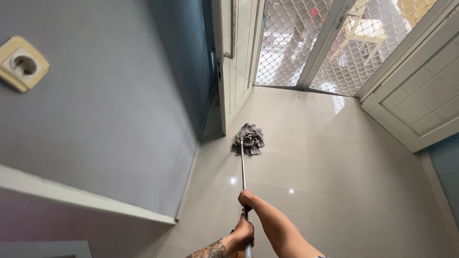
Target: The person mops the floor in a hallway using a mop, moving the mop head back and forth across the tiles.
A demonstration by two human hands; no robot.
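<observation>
Grey strip mop (pixel 248 139), head on floor tiles

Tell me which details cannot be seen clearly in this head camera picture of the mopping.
- Long metal mop handle: its lower end is cut off by the bottom edge.
- Left hand: its fingers curl behind the handle, hidden.
- Right hand: the palm side is turned away.
- Grey strip mop head: floor under it is covered.
- Yard behind the white diamond mesh gate: blurred by mesh and glare.
</observation>
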